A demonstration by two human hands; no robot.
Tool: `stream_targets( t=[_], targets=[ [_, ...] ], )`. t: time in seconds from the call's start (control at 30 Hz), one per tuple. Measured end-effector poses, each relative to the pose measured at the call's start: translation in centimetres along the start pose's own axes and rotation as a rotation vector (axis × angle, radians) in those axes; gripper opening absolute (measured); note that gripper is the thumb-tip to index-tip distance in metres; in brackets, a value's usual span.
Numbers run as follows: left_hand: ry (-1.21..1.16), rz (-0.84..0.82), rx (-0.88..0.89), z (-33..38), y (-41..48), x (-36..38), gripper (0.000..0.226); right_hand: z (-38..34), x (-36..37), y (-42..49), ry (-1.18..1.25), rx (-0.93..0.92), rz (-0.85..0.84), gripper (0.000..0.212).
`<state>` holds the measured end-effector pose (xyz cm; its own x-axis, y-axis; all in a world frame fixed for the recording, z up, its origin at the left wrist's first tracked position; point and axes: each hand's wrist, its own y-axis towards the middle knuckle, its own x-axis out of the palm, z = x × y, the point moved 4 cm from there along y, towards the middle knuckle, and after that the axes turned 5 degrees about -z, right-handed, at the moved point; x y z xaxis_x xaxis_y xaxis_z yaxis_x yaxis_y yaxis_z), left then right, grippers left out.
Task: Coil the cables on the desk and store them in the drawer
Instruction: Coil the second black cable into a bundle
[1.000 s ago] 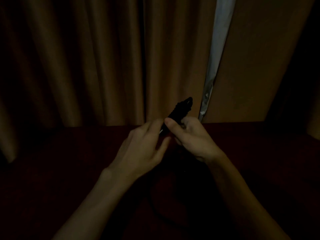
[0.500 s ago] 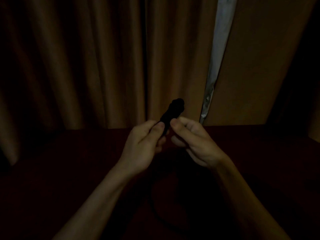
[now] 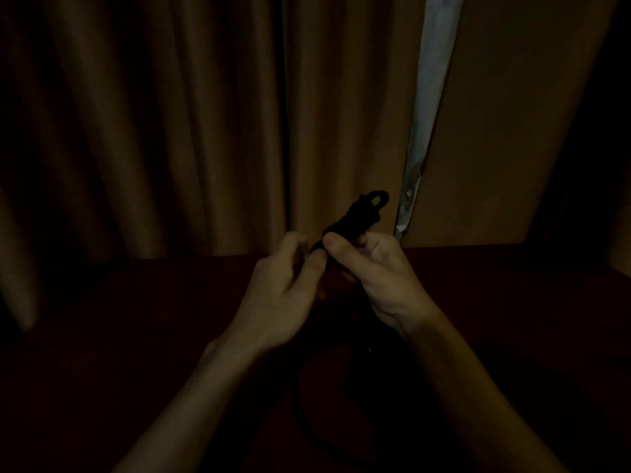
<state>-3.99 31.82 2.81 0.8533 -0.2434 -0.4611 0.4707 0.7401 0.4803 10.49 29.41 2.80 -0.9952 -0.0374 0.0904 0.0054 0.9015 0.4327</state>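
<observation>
Tilted further rightward since half a second ago: black cable bundle (image 3: 355, 216), held above desk (image 3: 136, 336), gripped by curled right hand (image 3: 379, 278); left hand (image 3: 280, 295) pinching its lower end. Loose cable tail (image 3: 304, 404) looped on desk, dim. Brown curtain (image 3: 205, 114) behind desk.

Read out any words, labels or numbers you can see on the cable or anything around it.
None can be read. The cable, held by the left hand and right hand, shows only as a dark silhouette. The curtain and desk show no writing in this dim light.
</observation>
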Motion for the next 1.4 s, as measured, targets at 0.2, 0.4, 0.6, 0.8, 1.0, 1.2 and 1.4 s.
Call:
stream_targets(
  t=[0.2, 0.4, 0.6, 0.8, 1.0, 1.2, 1.4],
  targets=[
    [0.585, 0.146, 0.426, 0.7, -0.4, 0.1, 0.036, 0.1, 0.4, 0.0, -0.028, 0.039, 0.073, 0.037],
    [0.381, 0.236, 0.341, 0.6, -0.1, -0.1, 0.024, -0.3, 1.0, 0.2, -0.077, 0.03, -0.016, 0.03],
    [-0.639, 0.001, -0.179, 0.4, 0.6, 0.7, 0.034, -0.5, 0.5, -0.1, 0.036, 0.051, -0.159, 0.033],
    [-1.101, -0.41, -0.448, 0.9, 0.0, 1.2, 0.036, 0.0, -0.1, -0.1, 0.09, 0.109, -0.183, 0.019],
    [-0.337, -0.118, -0.213, 0.6, 0.2, 0.6, 0.034, 0.0, -0.5, 0.1, 0.039, 0.099, -0.024, 0.03],
    [0.292, 0.006, 0.221, 1.5, -0.4, 0.3, 0.026, 0.2, -0.6, 0.2, -0.005, 0.116, 0.111, 0.033],
    [0.514, 0.113, 0.382, -0.1, -0.4, 0.4, 0.03, 0.0, 0.6, -0.2, -0.099, 0.12, 0.098, 0.028]
  ],
)
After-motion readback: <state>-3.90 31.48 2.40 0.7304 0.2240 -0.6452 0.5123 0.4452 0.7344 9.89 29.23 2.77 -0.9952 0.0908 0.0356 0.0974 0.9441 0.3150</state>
